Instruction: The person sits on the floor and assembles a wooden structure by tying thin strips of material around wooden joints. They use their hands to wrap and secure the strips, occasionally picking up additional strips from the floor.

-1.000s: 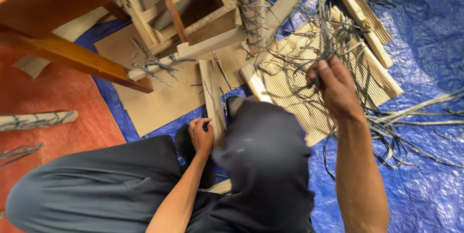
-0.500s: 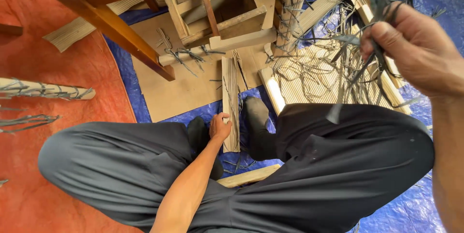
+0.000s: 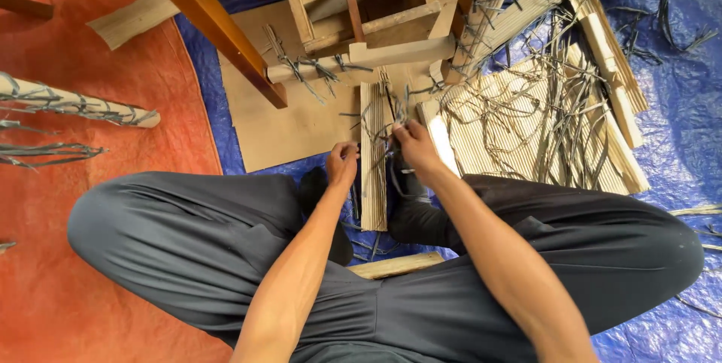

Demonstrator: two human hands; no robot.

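Ribbed cardboard strip (image 3: pixel 373 175) pinched between both hands (image 3: pixel 380 154)

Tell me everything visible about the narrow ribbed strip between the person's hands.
The strip is a long, narrow piece of pale tan corrugated material, cardboard by the look of it, with fine ridges running along its length. It lies flat, pointing away from the person, its far end near the wooden frame and its near end between the crossed legs. It rests partly on a brown cardboard sheet. The left hand touches its left edge; the right hand pinches dark thin strands at its right edge.
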